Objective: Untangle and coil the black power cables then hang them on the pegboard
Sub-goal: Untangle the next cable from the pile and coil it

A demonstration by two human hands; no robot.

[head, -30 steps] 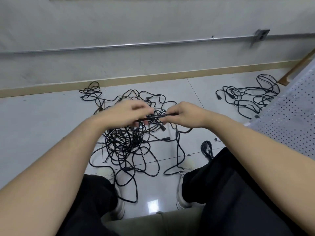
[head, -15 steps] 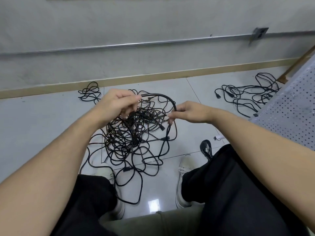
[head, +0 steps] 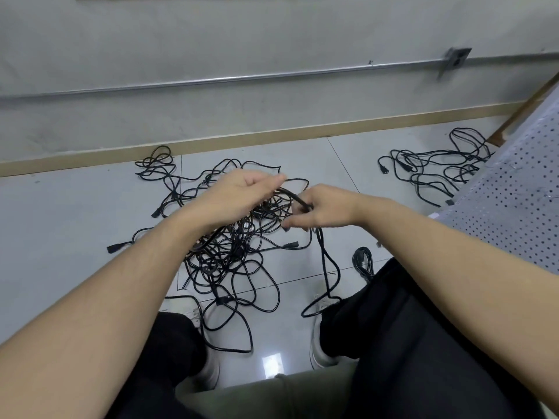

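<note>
A big tangle of black power cables (head: 230,261) lies on the tiled floor between my feet. My left hand (head: 239,195) and my right hand (head: 320,208) are raised just above it, close together. Both grip the same black cable (head: 295,197), which runs in a short stretch between them. From my right hand the cable drops to the floor near my right shoe. A second loose heap of black cables (head: 435,170) lies at the far right. The white pegboard (head: 511,201) leans in at the right edge.
A small coiled black cable (head: 363,261) rests on the floor by my right knee. A grey wall with a metal conduit (head: 242,78) and a wooden skirting closes the far side. My knees and white shoes fill the near floor.
The arched cable between my hands has been drawn in to a short stretch. My hands have come closer together, and a length now hangs from my right hand to the floor.
</note>
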